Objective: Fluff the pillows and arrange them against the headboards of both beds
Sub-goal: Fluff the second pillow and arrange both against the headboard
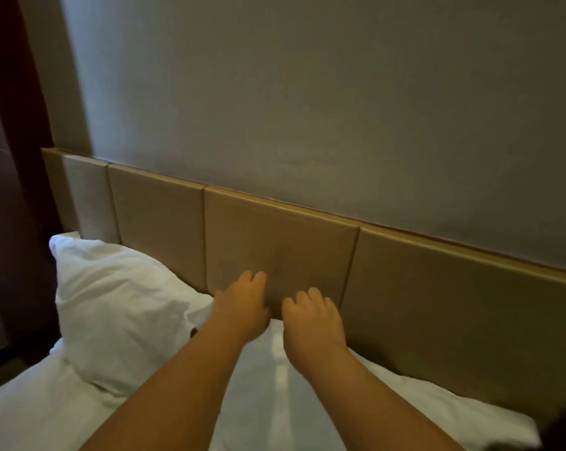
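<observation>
A white pillow point(119, 307) leans against the tan padded headboard point(275, 236) at the left. A second white pillow point(438, 405) lies along the headboard's foot, running from the middle to the right. My left hand point(242, 304) and my right hand point(311, 320) sit side by side at this pillow's top edge, where it meets the headboard. Both hands' fingers curl down over that edge; the fingertips are hidden behind it.
White bedding point(24, 408) covers the bed at the lower left. A grey wall point(307, 109) rises above the headboard. Dark wood panelling point(11, 190) stands at the far left beside the bed.
</observation>
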Demonstrator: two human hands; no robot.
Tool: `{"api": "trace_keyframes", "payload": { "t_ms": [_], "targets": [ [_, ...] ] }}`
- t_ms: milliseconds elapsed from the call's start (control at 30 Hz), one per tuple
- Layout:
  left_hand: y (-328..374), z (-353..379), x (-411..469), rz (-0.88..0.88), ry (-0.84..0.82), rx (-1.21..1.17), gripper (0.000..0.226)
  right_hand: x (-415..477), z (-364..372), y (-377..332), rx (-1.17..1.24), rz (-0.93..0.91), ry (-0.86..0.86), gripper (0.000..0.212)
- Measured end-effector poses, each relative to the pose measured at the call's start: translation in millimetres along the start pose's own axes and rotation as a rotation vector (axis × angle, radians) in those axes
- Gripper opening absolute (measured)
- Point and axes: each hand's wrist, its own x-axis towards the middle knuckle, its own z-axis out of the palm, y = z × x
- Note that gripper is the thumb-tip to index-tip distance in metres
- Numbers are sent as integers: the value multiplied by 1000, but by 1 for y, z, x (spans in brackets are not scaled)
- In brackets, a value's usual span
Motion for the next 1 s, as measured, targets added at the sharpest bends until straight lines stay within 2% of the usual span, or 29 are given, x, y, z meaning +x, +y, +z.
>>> {"api": "trace_keyframes", "payload": {
  "t_ms": [100, 167, 300, 467, 600, 767, 833, 933, 1000],
  "targets": [
    [32, 2, -34, 86, -87, 53, 28, -44, -4, 39, -6, 86, -15, 22],
    [41, 3, -52, 72, -120, 54, 27, -69, -4, 59, -1, 147, -25, 21],
    [42, 7, -69, 28, -167, 123, 42, -99, 3, 84, 7, 219, -60, 22],
    [42, 16, -58, -4, -239, 210, 56, -101, 17, 97, 35, 252, -147, 30],
    [42, 31, -44, -10, -344, 271, 71, -96, 32, 98, 57, 297, -208, 27],
    [39, 54, -16, -55, -444, 303, 68, -91, 49, 97, -6, 374, -292, 22],
    [38, 58, -13, 9, -432, 359, 61, -89, 53, 97, -41, 384, -322, 22],
    [36, 53, -6, 48, -322, 336, 42, -85, 50, 97, -51, 405, -287, 20],
    [35, 43, -10, 82, -238, 284, 45, -83, 47, 97, -17, 424, -220, 16]
  ]
}}
